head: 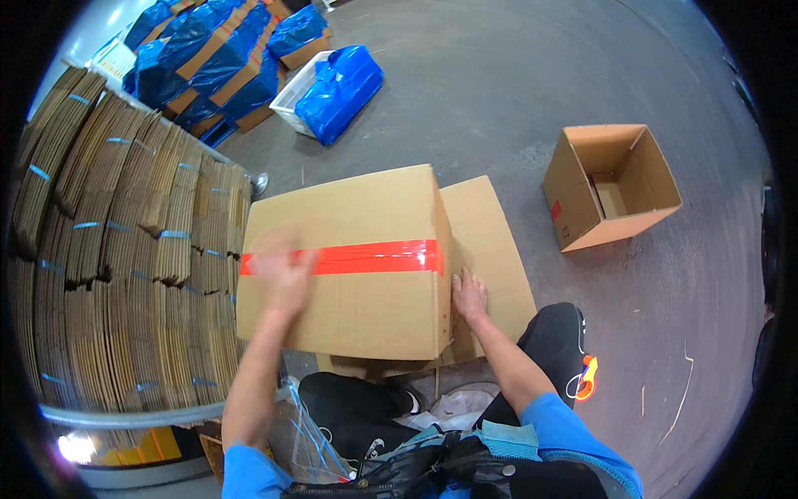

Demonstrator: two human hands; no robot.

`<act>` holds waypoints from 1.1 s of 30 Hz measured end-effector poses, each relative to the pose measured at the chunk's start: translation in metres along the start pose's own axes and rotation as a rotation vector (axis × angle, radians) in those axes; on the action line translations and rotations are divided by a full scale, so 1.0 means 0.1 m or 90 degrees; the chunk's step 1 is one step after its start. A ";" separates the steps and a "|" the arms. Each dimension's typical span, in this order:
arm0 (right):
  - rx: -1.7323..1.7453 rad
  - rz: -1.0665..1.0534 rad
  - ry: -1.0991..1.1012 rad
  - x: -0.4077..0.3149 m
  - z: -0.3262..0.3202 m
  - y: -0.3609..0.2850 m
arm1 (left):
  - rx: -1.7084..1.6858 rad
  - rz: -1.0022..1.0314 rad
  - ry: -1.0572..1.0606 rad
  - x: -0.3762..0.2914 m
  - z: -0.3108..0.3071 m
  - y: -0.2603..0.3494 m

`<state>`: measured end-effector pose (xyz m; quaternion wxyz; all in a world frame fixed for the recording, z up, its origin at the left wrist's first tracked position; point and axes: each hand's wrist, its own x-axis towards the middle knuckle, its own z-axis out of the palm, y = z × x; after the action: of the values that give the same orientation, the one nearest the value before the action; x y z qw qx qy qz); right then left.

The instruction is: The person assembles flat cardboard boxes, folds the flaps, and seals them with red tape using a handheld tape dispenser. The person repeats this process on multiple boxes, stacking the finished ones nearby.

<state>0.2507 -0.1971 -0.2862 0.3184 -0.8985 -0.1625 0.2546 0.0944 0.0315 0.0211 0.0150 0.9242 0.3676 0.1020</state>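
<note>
In front of my knees lies a closed cardboard carton (349,206), with a strip of red tape (380,257) running across its top face. My left hand (280,274) is over the tape near the carton's left end; motion blurs its fingers, and I see nothing held in it. Beside the carton's right face is my right hand (469,296), fingers apart, resting at the flat cardboard sheet (492,249) that extends from beneath the carton. The carton's underside is hidden. An orange and yellow tape dispenser (587,377) is by my right knee.
An open-topped carton (570,193) stands on the concrete floor to the right. Bundled flattened cartons (124,249) fill the left side behind a metal rail (137,416). Farther off are a white basket (287,103) with a blue plastic-wrapped package (343,93) and stacked blue-wrapped cartons (218,78).
</note>
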 end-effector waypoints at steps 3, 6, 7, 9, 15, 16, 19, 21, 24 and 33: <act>-0.041 -0.058 0.049 -0.11 0.03 -0.13 | 0.065 -0.224 -0.017 -0.07 -0.01 -0.73; 0.053 -0.069 0.034 -0.16 0.10 -0.24 | -0.065 -0.383 -0.020 -0.17 0.02 -1.21; 0.101 -0.041 0.019 -0.18 0.13 -0.29 | -0.093 -0.378 0.001 -0.15 0.01 -1.34; 0.444 0.058 -0.190 -0.21 0.13 -0.37 | -0.152 -0.365 0.041 -0.15 0.04 -1.57; 0.859 -0.044 -0.414 -0.42 -0.90 -0.79 | -0.571 -0.366 0.095 -0.17 -0.03 -2.09; 0.866 -0.083 -0.414 -0.44 -1.27 -0.91 | -0.674 -0.325 0.112 -0.23 -0.10 -2.10; 0.756 -0.276 -0.203 -0.74 -2.51 -1.25 | -0.827 -0.310 0.133 -0.40 -0.26 -1.73; 0.706 -0.369 -0.086 -1.14 -3.40 -1.36 | -0.885 -0.238 0.074 -0.49 -0.34 -1.19; 0.490 -0.357 0.244 -2.01 -4.53 -1.36 | -0.929 -0.095 -0.065 -0.34 -0.28 -0.15; 0.047 -0.207 0.372 -3.77 -5.72 -0.42 | -0.720 -0.155 -0.303 -0.49 0.89 0.61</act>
<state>0.2577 -0.6174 0.2566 0.4206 -0.8836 -0.1963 -0.0624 0.1193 -0.0421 -0.0687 0.5949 0.7221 0.3462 0.0695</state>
